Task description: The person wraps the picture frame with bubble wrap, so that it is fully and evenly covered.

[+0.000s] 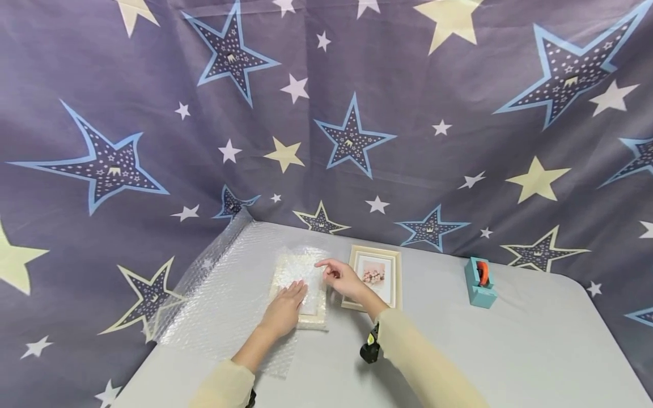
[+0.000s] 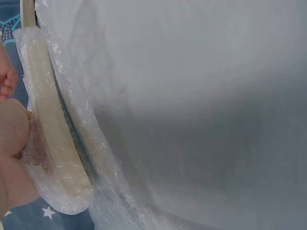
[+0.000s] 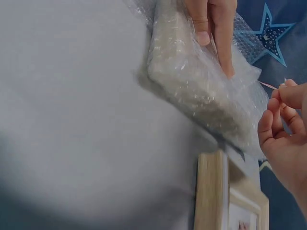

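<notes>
A picture frame wrapped in bubble wrap (image 1: 312,321) lies on the table, its pale border showing through the clear plastic. My left hand (image 1: 283,310) rests on the wrapped frame with fingers extended, pressing the wrap down. Above the frame's right side, my right hand (image 1: 346,280) pinches a thin pinkish strip (image 3: 267,85) between thumb and forefinger; it looks like tape seen edge-on. One end of the strip meets the wrap in the right wrist view. The left wrist view shows the padded side of the wrapped frame (image 2: 57,134) beside the left hand.
An unwrapped picture frame (image 1: 397,277) with a pink flower print lies just right of the wrapped one. Farther right stands a teal tape dispenser (image 1: 481,296) with an orange roll core. Loose bubble wrap (image 1: 204,317) spreads across the table's left side. A star-patterned curtain (image 1: 357,68) hangs behind.
</notes>
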Action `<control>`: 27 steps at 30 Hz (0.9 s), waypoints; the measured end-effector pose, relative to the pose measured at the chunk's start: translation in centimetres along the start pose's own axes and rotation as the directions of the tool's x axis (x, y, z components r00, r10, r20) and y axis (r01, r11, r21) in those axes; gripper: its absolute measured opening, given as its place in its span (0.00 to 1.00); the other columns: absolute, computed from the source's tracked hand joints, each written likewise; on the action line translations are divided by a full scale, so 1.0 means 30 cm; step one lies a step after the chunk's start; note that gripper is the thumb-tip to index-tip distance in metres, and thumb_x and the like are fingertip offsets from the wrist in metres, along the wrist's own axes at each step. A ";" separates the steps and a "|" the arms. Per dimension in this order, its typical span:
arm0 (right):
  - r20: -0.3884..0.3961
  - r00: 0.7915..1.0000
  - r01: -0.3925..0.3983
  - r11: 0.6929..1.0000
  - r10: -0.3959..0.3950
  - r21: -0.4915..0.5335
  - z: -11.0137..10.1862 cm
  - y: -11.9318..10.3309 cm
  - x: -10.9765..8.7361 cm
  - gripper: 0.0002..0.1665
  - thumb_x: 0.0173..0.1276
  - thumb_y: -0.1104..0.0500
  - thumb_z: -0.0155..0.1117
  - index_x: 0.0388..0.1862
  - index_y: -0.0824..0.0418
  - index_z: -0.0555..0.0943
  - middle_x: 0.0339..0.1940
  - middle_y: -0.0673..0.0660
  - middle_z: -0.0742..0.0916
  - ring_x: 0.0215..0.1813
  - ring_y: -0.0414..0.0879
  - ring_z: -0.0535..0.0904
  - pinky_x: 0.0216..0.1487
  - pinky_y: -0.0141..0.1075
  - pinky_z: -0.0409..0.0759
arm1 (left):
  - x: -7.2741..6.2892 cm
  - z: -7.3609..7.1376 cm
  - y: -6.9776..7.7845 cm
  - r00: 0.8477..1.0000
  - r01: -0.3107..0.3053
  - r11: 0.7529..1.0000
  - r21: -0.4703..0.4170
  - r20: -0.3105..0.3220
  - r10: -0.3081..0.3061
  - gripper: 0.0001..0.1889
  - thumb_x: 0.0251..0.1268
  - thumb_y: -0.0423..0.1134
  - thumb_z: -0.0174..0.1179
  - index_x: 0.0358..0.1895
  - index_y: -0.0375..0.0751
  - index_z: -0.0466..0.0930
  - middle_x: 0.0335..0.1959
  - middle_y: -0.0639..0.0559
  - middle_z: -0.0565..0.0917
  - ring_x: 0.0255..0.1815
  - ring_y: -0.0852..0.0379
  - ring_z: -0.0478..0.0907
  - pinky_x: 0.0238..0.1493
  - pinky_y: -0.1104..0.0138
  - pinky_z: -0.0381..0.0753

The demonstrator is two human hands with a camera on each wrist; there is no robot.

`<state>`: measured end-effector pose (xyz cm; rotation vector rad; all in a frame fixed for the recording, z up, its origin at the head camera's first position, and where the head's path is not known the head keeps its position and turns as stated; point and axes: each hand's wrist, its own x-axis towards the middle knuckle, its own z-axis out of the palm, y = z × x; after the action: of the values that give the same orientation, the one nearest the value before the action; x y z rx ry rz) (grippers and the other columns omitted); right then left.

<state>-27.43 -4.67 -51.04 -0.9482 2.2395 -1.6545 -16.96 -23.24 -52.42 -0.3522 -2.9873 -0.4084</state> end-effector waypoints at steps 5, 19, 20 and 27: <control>0.024 0.993 0.117 0.993 -0.117 -0.005 0.030 0.019 0.049 0.21 0.62 0.69 0.53 0.54 0.62 0.79 0.25 0.52 0.79 0.26 0.35 0.69 0.28 0.25 0.71 | 0.002 0.001 0.006 1.000 -0.007 1.000 -0.004 0.002 0.007 0.23 0.69 0.34 0.52 0.66 0.34 0.70 0.69 0.40 0.71 0.72 0.42 0.67 0.74 0.47 0.63; -0.041 0.998 -0.052 0.926 0.039 -0.373 0.124 -0.027 0.094 0.16 0.59 0.71 0.55 0.46 0.64 0.80 0.23 0.55 0.80 0.22 0.34 0.67 0.24 0.22 0.67 | 0.003 0.004 -0.003 1.000 0.006 1.000 -0.005 0.004 -0.006 0.23 0.69 0.35 0.52 0.66 0.35 0.70 0.69 0.40 0.71 0.72 0.43 0.67 0.74 0.48 0.63; -0.044 0.998 -0.055 0.917 0.041 -0.396 0.126 -0.029 0.094 0.16 0.58 0.71 0.55 0.45 0.64 0.80 0.23 0.55 0.80 0.22 0.34 0.66 0.24 0.22 0.66 | 0.003 0.004 -0.004 1.000 0.010 1.000 -0.006 0.008 -0.010 0.23 0.70 0.35 0.52 0.67 0.36 0.69 0.69 0.41 0.71 0.72 0.43 0.66 0.74 0.48 0.63; -0.041 0.997 -0.077 0.817 0.065 -0.571 0.140 -0.046 0.094 0.14 0.56 0.71 0.60 0.42 0.63 0.79 0.24 0.55 0.85 0.24 0.39 0.74 0.26 0.27 0.74 | 0.000 0.001 -0.006 1.000 0.023 0.999 -0.032 0.019 -0.022 0.23 0.71 0.35 0.50 0.67 0.36 0.68 0.70 0.42 0.69 0.73 0.44 0.65 0.75 0.48 0.61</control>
<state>-26.97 -9.89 -50.69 -0.9417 2.8142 -0.9533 -17.01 -23.39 -52.49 -0.3271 -3.0082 -0.4584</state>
